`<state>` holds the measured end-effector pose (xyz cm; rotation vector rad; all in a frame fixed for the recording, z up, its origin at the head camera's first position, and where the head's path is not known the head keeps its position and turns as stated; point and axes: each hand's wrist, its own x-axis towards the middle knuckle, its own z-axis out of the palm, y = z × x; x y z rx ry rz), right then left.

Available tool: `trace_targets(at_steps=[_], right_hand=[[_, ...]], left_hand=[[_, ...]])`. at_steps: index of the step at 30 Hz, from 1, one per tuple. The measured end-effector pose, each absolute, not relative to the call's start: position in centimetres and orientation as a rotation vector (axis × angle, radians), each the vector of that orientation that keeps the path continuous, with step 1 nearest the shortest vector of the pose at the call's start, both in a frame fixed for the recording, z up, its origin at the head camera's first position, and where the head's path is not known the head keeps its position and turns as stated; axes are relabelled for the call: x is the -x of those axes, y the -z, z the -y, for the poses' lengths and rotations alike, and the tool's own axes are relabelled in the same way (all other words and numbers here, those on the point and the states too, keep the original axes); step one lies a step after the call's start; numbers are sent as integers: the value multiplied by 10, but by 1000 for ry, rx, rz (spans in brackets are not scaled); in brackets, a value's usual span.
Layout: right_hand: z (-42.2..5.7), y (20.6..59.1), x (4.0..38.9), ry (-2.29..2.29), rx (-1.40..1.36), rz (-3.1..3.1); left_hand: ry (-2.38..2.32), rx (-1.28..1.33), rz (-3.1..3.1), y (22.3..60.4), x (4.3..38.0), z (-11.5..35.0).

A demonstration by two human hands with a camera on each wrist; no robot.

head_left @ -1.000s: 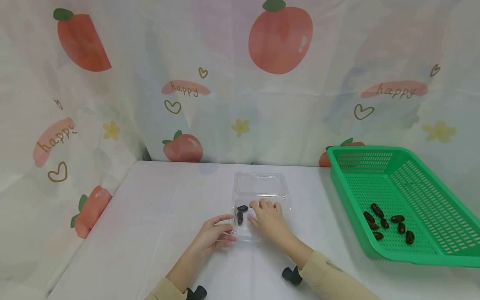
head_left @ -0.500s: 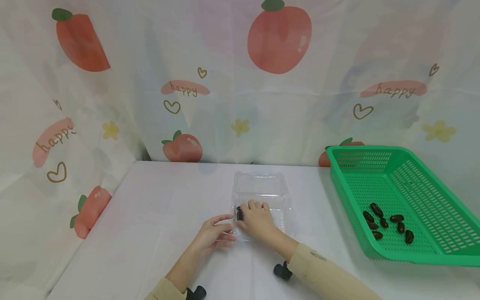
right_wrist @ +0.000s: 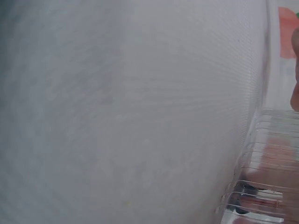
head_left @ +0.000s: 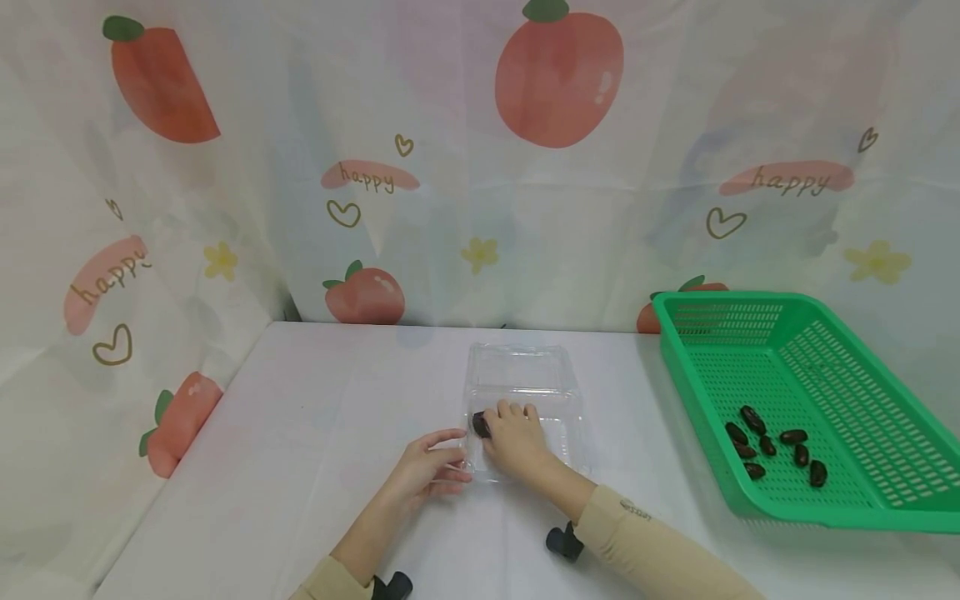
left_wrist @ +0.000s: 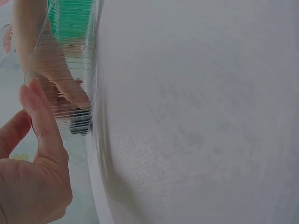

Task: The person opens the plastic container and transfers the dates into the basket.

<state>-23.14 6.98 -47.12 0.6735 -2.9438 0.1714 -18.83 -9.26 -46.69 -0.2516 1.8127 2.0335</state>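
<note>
A clear plastic clamshell box (head_left: 558,446) lies on the table with its lid folded back. My left hand (head_left: 427,471) holds the near left side of it; in the left wrist view, the thumb and index finger (left_wrist: 44,121) pinch its rim. Inside the box, my right hand (head_left: 516,437) reaches to the left wall, fingers curled over a dark date (head_left: 481,425). Through the ribbed wall in the left wrist view, its fingertips meet the dark dates (left_wrist: 80,122). The hand hides part of them. The right wrist view catches only the box's ribbed side (right_wrist: 261,163) and blurred fingers.
To the right stands a green plastic basket (head_left: 712,450) with several dates (head_left: 793,436) on its mesh floor. A white cloth covers the table (head_left: 360,392). Behind it hangs a printed curtain (head_left: 600,250).
My right hand has moved left within the box, over the dates there. Since half a second ago, the visible date by its thumb has turned slightly. The left hand stays in place.
</note>
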Motion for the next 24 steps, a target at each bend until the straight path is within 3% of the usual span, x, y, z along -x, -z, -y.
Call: trace_targets(at_steps=[24], right_hand=[[-68,468,233,-99,-679,2859]], left_hand=[[-2033,226,-1793,469,190,94]])
